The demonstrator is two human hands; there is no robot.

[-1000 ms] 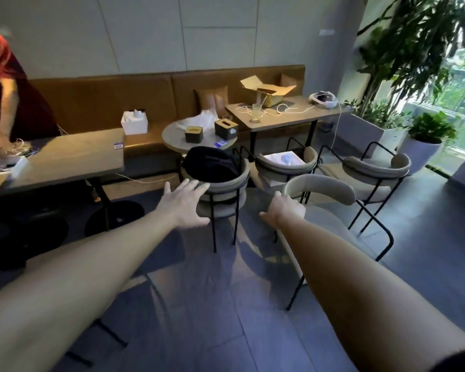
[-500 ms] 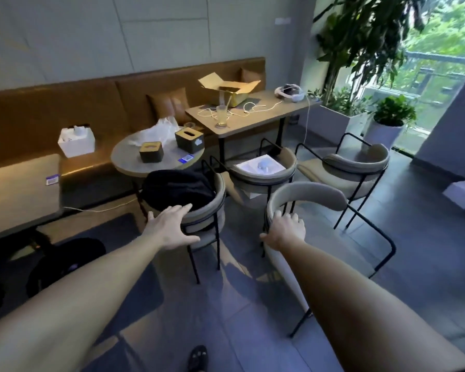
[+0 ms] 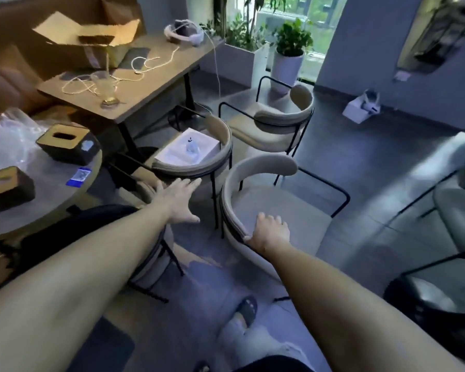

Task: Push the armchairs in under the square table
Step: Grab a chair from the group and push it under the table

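The square table (image 3: 156, 84) stands at the upper left, with a cardboard box, a glass and a white cord on it. Three beige armchairs with black frames stand by it. The nearest armchair (image 3: 277, 208) is at centre, and my right hand (image 3: 270, 233) grips its curved backrest. A second armchair (image 3: 220, 135) carrying a white box is partly under the table. My left hand (image 3: 177, 201) hovers open just in front of that one's backrest, fingers spread. The third armchair (image 3: 277, 122) stands farther right, out from the table.
A round table (image 3: 38, 200) with two tissue boxes is at the left, a chair with a black bag below it. Potted plants (image 3: 290, 52) stand by the window. Another chair (image 3: 454, 216) is at the right edge. My sandalled foot (image 3: 246, 310) is on the grey floor.
I have stepped forward and turned right. My left hand left the chair with the black bag and moved toward the chair with the white box. My right hand stays on the nearest backrest.
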